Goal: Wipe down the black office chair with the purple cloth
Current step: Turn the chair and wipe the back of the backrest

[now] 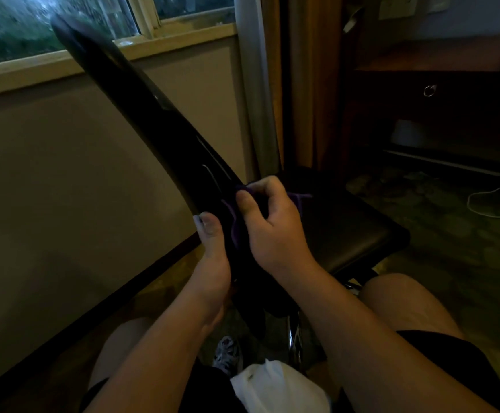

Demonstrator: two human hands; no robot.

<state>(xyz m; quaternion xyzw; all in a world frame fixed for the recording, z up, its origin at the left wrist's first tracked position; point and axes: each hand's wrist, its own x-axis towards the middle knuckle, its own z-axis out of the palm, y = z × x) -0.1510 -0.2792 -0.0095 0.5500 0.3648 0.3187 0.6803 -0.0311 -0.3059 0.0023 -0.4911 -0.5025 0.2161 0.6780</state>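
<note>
- The chair (180,162) is standing just in front of the person, seen from its side and close to the wall (64,174) under a window (34,28).
- Its backrest (129,84) is leaning from the upper left down toward the middle, and the seat (356,231) is reaching out to the right.
- The right hand (272,228) is clutching the cloth (235,231), with its fingers curled over the bunched fabric and its thumb lying on top.
- The cloth is being pressed against the lower backrest, where it is meeting the seat; one purple fold is showing below the thumb and another is peeking out past the knuckles.
- The left hand (213,257) is gripping the near edge of the lower backrest, just beside the cloth; its thumb is lying on the black surface while its fingers are hiding behind the backrest.
- The two hands are sitting close together, with only a strip of backrest and cloth between them.
- A shiny metal part of the chair base (295,341) is showing below the hands.
- Bare knees and black shorts (451,353) are framing the bottom, with a shoe (226,350) on the patterned carpet (451,222) between them.
- A white garment (272,386) is bulging at the bottom centre.
- A curtain (254,84) is hanging beside the window.
- A wooden desk (436,58) is standing at the upper right, with a ring pull (429,90) on its dark front.
- A white cable (490,204) is looping on the carpet near the desk.
</note>
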